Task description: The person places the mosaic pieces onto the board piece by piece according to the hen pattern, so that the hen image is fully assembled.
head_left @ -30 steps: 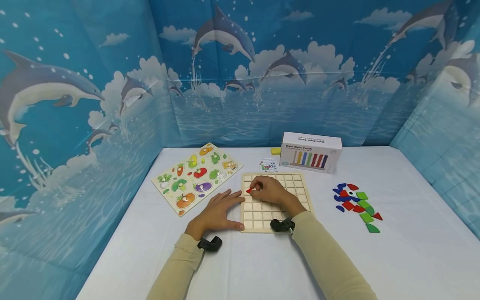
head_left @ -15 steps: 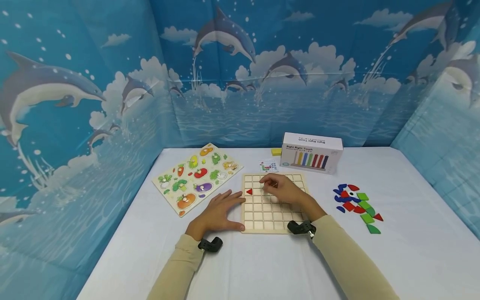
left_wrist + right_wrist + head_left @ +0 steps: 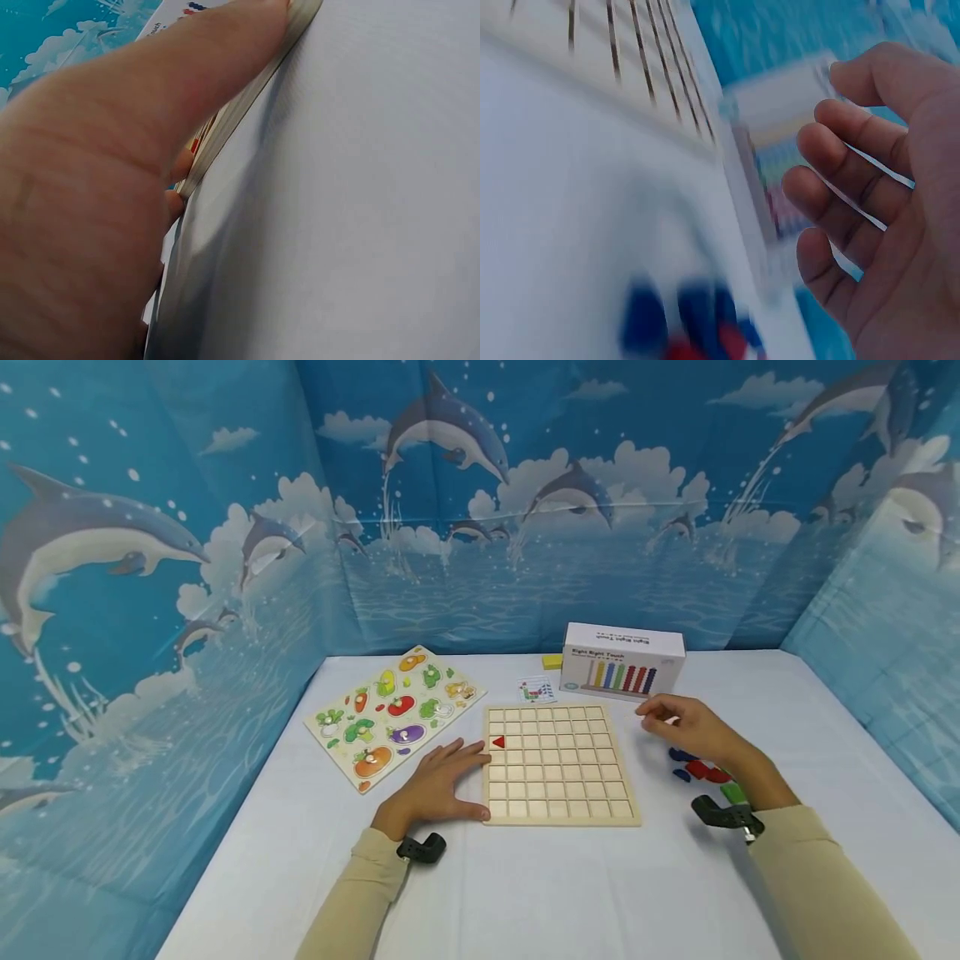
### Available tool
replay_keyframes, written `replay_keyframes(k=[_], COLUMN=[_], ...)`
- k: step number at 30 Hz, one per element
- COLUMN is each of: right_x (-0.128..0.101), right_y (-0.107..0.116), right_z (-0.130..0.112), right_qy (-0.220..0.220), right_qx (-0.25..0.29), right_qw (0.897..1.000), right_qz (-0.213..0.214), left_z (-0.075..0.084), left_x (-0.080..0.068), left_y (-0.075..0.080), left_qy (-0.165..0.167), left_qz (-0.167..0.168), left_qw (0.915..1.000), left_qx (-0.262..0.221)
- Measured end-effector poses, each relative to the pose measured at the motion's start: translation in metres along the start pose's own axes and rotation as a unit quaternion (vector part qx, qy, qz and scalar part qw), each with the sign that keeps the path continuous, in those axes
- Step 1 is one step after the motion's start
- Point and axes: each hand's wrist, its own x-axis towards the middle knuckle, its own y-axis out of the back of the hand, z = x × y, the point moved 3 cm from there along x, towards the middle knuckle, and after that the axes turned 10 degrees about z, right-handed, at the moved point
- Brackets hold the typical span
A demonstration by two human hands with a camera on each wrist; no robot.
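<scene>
A wooden grid board (image 3: 558, 768) lies flat in the middle of the table, with one red triangle (image 3: 498, 742) in a square near its upper left. My left hand (image 3: 438, 785) rests against the board's left edge, fingers spread and straight; in the left wrist view its thumb (image 3: 202, 67) touches that edge. My right hand (image 3: 693, 731) hovers beyond the board's right side, over loose coloured pieces, its fingers loosely bent with nothing between them. Blue, red and green pieces (image 3: 697, 769) show partly beneath it; the hand and wrist hide the others.
A vegetable puzzle board (image 3: 397, 714) lies tilted at the back left. Behind the grid board are a small pattern card (image 3: 536, 689), a yellow block (image 3: 552, 662) and a white box (image 3: 622, 662) with a bead-counter picture. Dolphin-printed cloth walls enclose the table.
My right hand has let go of the red triangle on the board and moved right, off the board, to above the loose pieces. The left hand has stayed in place.
</scene>
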Motion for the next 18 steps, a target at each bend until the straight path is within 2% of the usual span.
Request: replay_keyframes(k=[4, 8, 11, 18], right_x=[-0.019, -0.034, -0.036, -0.028], right_y=[0.039, 0.060, 0.063, 0.057], right_z=[0.045, 0.083, 0.098, 0.103], right_qy=[-0.088, -0.155, -0.177, -0.194], right_qx=[-0.065, -0.095, -0.097, -0.124], right_qw=[0.994, 0.983, 0.979, 0.973], right_qz=[0.023, 0.016, 0.014, 0.012], left_z=[0.000, 0.001, 0.001, 0.004], left_x=[0.000, 0.000, 0.000, -0.002], left_y=[0.001, 0.002, 0.003, 0.003], left_qy=[-0.003, -0.002, -0.002, -0.003], left_qz=[0.005, 0.002, 0.001, 0.005], left_qw=[1.0000, 1.0000, 1.0000, 0.9998], left_qx=[-0.006, -0.005, -0.005, -0.018])
